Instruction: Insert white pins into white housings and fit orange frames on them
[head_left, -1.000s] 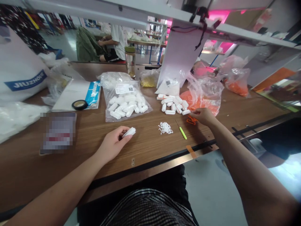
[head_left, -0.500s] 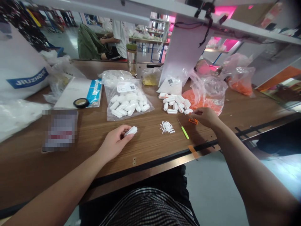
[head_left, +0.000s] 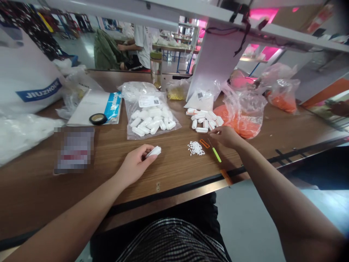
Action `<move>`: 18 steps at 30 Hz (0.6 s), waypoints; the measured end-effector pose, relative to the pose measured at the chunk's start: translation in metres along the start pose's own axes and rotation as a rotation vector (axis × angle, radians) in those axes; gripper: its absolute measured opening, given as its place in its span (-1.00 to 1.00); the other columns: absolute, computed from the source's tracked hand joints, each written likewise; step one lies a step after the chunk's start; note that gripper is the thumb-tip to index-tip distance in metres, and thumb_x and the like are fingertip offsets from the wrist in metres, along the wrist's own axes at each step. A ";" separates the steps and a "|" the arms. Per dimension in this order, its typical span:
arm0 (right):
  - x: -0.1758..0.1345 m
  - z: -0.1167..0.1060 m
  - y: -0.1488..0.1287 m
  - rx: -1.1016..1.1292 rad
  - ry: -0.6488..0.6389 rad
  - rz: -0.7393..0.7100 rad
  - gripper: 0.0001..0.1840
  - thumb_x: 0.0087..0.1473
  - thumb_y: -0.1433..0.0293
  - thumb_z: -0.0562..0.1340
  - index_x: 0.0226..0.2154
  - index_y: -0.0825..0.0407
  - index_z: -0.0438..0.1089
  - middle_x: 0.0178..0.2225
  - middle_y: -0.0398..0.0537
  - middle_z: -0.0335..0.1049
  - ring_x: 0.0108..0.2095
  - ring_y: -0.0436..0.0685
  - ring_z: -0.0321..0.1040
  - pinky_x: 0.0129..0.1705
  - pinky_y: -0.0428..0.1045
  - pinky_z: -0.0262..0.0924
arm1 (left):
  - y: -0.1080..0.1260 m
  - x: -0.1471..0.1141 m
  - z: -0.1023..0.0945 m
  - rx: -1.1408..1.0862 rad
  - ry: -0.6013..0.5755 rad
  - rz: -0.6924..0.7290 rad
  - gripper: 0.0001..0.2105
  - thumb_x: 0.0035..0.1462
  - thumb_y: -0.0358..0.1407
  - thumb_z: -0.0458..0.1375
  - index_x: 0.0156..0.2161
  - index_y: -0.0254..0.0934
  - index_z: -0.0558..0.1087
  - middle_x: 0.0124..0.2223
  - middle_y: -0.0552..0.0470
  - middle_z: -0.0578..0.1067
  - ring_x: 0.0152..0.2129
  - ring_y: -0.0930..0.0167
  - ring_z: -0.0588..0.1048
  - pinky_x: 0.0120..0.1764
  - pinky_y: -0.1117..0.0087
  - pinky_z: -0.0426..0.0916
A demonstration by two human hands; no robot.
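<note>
My left hand (head_left: 139,162) is closed around a small white plastic piece (head_left: 154,151), just above the wooden table. My right hand (head_left: 226,136) reaches to the near edge of a pile of white plastic pieces (head_left: 201,130), some with orange edges. Its fingers are bent together, and what is between the fingertips is too small to make out. An orange rectangular frame (head_left: 204,143) lies just left of those fingertips. Beside it are a heap of tiny white pins (head_left: 195,148) and a thin pointed tool with a yellow-green handle (head_left: 216,154).
Behind stand a clear bag of white pieces (head_left: 152,120), a bag of orange parts (head_left: 237,122) and a bottle (head_left: 156,71). Black tape (head_left: 98,118) rests on a white-and-blue packet (head_left: 81,109) at left. A person (head_left: 140,47) sits beyond the table.
My right hand has moved left along the pile. The orange frame, under that hand before, now lies further left, between the pins and the pointed tool. My left hand still holds the white piece.
</note>
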State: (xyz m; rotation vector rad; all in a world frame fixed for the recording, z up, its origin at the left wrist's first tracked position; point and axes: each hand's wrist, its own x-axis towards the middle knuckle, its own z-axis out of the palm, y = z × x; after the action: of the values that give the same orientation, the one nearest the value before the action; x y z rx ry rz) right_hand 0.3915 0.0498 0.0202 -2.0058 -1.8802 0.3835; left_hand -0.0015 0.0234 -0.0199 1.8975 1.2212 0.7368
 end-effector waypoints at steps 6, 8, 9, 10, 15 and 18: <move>-0.011 0.006 -0.012 -0.086 -0.047 -0.018 -0.73 -0.01 0.24 0.23 -0.47 0.05 0.60 -0.57 -0.12 0.48 -0.51 0.05 0.35 -0.47 -0.08 0.11 | 0.001 0.000 0.001 0.002 0.008 0.016 -0.73 0.23 -0.12 0.13 -0.04 -0.17 0.46 -0.17 0.01 0.55 -0.29 0.35 0.49 -0.22 0.31 0.35; -0.011 0.009 -0.016 -0.119 -0.077 -0.026 -0.76 -0.03 0.27 0.25 -0.47 0.03 0.60 -0.55 -0.13 0.51 -0.48 0.05 0.39 -0.44 -0.08 0.13 | 0.001 0.000 0.001 -0.005 0.010 0.011 -0.72 0.22 -0.12 0.13 -0.04 -0.18 0.46 -0.18 0.01 0.55 -0.31 0.35 0.49 -0.23 0.32 0.35; -0.010 0.010 -0.017 -0.139 -0.085 -0.029 -0.78 -0.05 0.28 0.26 -0.48 0.02 0.61 -0.53 -0.13 0.53 -0.46 0.06 0.40 -0.43 -0.08 0.13 | 0.001 0.000 0.001 -0.009 0.009 0.006 -0.72 0.22 -0.12 0.13 -0.03 -0.18 0.46 -0.19 0.01 0.55 -0.32 0.35 0.49 -0.24 0.33 0.34; -0.009 0.011 -0.018 -0.160 -0.090 -0.031 -0.79 -0.07 0.30 0.26 -0.49 0.01 0.61 -0.52 -0.13 0.55 -0.45 0.07 0.41 -0.42 -0.08 0.13 | 0.001 0.000 0.000 -0.011 0.008 0.000 -0.72 0.22 -0.11 0.13 -0.03 -0.18 0.45 -0.20 0.01 0.55 -0.32 0.36 0.49 -0.25 0.33 0.34; -0.009 0.012 -0.026 -0.249 -0.071 -0.036 -0.83 -0.10 0.36 0.25 -0.56 0.00 0.56 -0.54 -0.10 0.52 -0.45 0.10 0.41 -0.43 -0.06 0.07 | 0.001 0.000 0.000 -0.009 0.005 -0.003 -0.72 0.22 -0.11 0.13 -0.03 -0.18 0.45 -0.21 0.02 0.55 -0.33 0.36 0.48 -0.27 0.34 0.33; -0.010 0.015 -0.030 -0.265 -0.044 -0.042 -0.89 -0.15 0.41 0.26 -0.58 0.02 0.52 -0.53 -0.07 0.52 -0.42 0.13 0.41 -0.41 -0.04 0.08 | 0.000 0.000 0.001 -0.013 0.015 0.000 -0.73 0.22 -0.12 0.13 -0.04 -0.17 0.45 -0.19 0.02 0.55 -0.32 0.36 0.49 -0.25 0.33 0.33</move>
State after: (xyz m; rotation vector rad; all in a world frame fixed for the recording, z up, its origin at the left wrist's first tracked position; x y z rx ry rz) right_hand 0.3579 0.0427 0.0196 -2.1335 -2.0909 0.1758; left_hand -0.0009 0.0235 -0.0202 1.8844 1.2221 0.7583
